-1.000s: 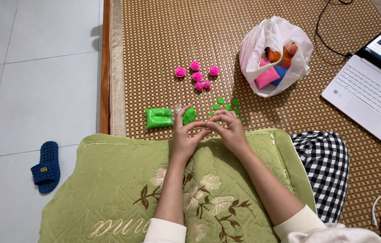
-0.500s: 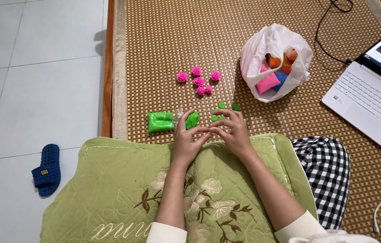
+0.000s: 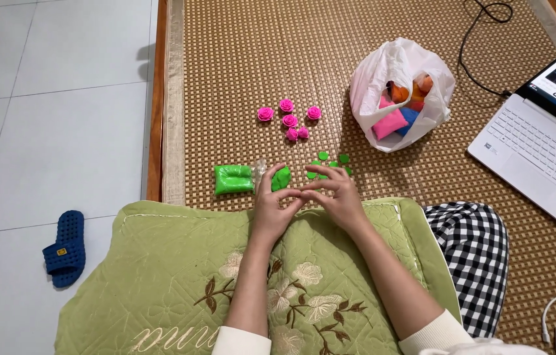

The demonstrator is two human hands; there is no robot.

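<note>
Woven mat [image 3: 238, 79] bears a bright green clay lump [image 3: 281, 178].

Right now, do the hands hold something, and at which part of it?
The left hand and right hand meet fingertip to fingertip above the green cushion. Whatever is pinched between them is hidden, so this cannot be told.

A woven brown mat [image 3: 370, 59] covered the right part of the floor, edged by a wooden strip [image 3: 156, 98]. Pale grey floor tiles [image 3: 48, 98] lay to the left, with a blue slipper [image 3: 65, 247] on them. A green embroidered cushion [image 3: 179, 276] lay nearest the camera. Lighting was even and soft, without harsh shadows.
</note>
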